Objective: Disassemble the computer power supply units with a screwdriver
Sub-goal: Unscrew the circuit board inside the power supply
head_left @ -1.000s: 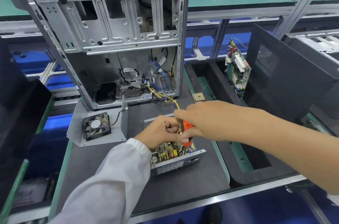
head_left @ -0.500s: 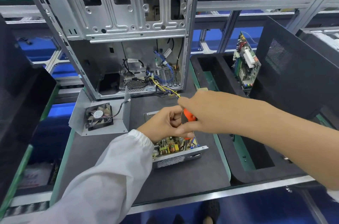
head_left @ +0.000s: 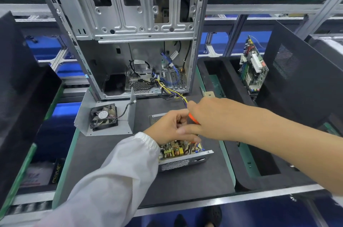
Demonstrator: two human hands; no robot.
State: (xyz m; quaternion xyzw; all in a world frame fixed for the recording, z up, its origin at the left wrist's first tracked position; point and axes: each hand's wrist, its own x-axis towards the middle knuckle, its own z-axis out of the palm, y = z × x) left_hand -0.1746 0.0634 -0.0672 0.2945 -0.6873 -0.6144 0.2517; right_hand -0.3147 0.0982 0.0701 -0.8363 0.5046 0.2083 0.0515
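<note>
Power supply [head_left: 182, 154] lid with fan [head_left: 104, 117] already off, left of it; my right hand [head_left: 206, 115] grips the screwdriver [head_left: 193, 118], left hand [head_left: 170, 128] pinching inside; board still to free.

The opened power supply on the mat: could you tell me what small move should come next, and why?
Probably keep turning the orange screwdriver: the right hand grips it tip-down over the power supply board, the left hand steadies beside it.

2 hands [head_left: 168, 126], 1 screwdriver [head_left: 193, 118], 1 power supply [head_left: 182, 154], 1 fan [head_left: 104, 116], 1 case [head_left: 130, 28]
</note>
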